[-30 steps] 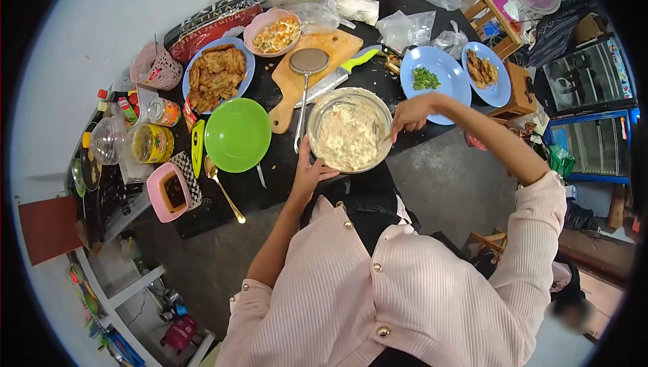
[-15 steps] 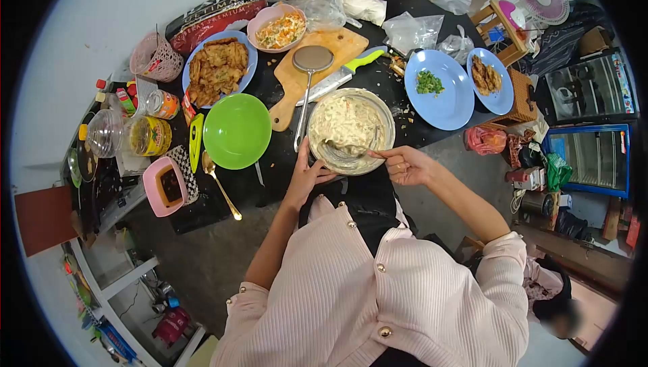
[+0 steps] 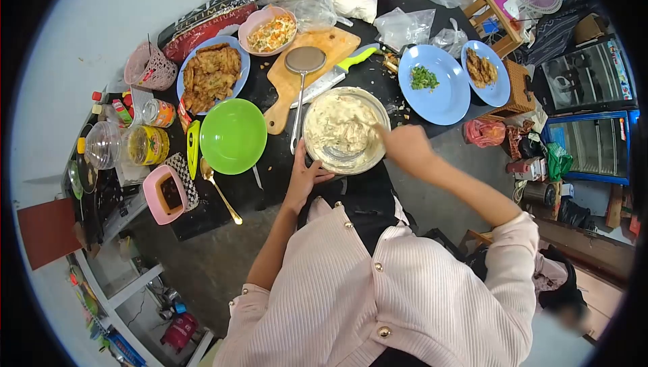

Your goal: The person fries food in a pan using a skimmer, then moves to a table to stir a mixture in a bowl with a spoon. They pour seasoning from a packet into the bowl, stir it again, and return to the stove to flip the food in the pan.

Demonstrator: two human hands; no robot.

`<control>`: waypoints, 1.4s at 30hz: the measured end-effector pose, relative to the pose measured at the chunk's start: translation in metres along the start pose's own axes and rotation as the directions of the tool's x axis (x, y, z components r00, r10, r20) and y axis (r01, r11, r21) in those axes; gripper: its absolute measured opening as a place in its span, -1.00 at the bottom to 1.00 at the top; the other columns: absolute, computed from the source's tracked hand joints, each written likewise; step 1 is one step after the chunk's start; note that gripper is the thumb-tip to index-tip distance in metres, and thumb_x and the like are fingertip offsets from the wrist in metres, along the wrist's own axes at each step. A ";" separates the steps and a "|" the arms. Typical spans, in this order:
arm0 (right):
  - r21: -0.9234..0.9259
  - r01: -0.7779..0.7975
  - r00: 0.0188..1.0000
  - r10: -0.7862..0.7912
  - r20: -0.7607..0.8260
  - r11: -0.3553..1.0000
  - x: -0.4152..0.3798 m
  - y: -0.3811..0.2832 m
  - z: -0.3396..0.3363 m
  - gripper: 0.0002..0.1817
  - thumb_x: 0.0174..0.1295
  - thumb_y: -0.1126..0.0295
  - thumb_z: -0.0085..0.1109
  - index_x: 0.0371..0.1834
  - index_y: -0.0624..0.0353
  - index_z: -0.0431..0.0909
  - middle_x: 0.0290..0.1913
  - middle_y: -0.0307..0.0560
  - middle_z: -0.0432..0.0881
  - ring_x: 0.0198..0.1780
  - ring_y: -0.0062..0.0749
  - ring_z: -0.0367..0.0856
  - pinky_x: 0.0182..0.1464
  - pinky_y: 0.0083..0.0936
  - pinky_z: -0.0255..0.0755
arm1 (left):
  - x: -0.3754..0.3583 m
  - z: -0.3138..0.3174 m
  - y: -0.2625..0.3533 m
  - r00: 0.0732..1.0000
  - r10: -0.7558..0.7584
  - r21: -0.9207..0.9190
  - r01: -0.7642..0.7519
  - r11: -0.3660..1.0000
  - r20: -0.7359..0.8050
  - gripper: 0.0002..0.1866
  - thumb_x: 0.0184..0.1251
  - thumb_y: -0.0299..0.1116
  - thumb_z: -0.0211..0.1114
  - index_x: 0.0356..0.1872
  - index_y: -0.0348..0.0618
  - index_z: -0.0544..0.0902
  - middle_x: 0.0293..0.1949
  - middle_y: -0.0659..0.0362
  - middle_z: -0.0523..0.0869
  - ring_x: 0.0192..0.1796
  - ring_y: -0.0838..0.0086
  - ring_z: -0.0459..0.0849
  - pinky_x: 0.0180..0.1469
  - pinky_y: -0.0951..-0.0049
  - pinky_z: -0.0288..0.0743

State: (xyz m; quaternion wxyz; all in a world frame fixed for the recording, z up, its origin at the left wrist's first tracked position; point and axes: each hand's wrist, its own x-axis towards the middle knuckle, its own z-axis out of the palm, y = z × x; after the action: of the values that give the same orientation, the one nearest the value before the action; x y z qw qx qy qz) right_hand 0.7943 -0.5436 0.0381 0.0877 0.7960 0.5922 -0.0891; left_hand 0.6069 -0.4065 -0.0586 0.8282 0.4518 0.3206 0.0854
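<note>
A metal bowl of thick cream-coloured batter stands at the table's front edge. My left hand holds the bowl's lower left rim. Over the bowl's right rim, my right hand is closed on a spoon, mostly hidden, its end down in the batter. Just left of the bowl a flat-headed ladle lies on a wooden board, beside a knife with a green handle. An empty green bowl is further left.
Fried pieces fill a blue plate at the left; a pink bowl holds shredded vegetables. Chopped greens lie on a blue plate at the right, beside a smaller plate. A gold spoon and a pink sauce dish sit front left.
My right hand has moved up along the bowl's right rim, and the spoon has shifted through the batter. The view has shifted slightly. My left hand keeps its place on the bowl.
</note>
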 end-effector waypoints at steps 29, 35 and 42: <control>0.632 -0.025 0.931 -0.213 0.297 0.774 0.053 0.064 0.003 -0.74 0.20 0.23 -0.11 -0.30 -0.07 0.64 -0.40 -0.06 0.60 -0.35 -0.27 0.55 -0.26 -0.41 0.37 | 0.004 -0.001 -0.003 1.000 0.000 0.038 0.000 0.999 -0.009 -0.26 0.19 -0.59 -0.05 0.31 -0.05 -0.26 0.30 0.02 -0.04 -0.10 0.21 0.59 -0.19 0.39 0.61; 0.313 -0.159 0.976 0.102 0.193 0.936 0.029 0.044 -0.058 -0.76 0.08 0.25 -0.09 -0.36 -0.13 0.64 -0.38 -0.08 0.63 -0.27 -0.16 0.59 -0.23 -0.29 0.43 | 0.000 0.003 0.004 0.999 -0.039 0.018 0.039 0.999 -0.010 -0.27 0.21 -0.61 -0.07 0.31 -0.03 -0.27 0.32 0.02 -0.10 -0.10 0.20 0.59 -0.18 0.38 0.60; 0.464 -0.162 0.973 0.061 0.224 0.871 0.042 0.027 0.013 -0.76 0.16 0.17 -0.07 -0.36 -0.12 0.64 -0.41 -0.09 0.61 -0.36 -0.19 0.57 -0.30 -0.32 0.42 | 0.003 -0.001 -0.005 1.000 0.004 0.039 -0.004 0.999 -0.021 -0.29 0.19 -0.61 -0.10 0.30 -0.08 -0.26 0.25 -0.04 0.06 -0.13 0.24 0.61 -0.19 0.40 0.62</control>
State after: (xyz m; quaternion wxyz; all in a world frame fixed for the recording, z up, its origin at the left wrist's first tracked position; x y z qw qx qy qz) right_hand 0.8310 -0.5157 0.0167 -0.0472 0.8126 0.4926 -0.3080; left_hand 0.6083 -0.4075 -0.0640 0.8156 0.4675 0.3300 0.0856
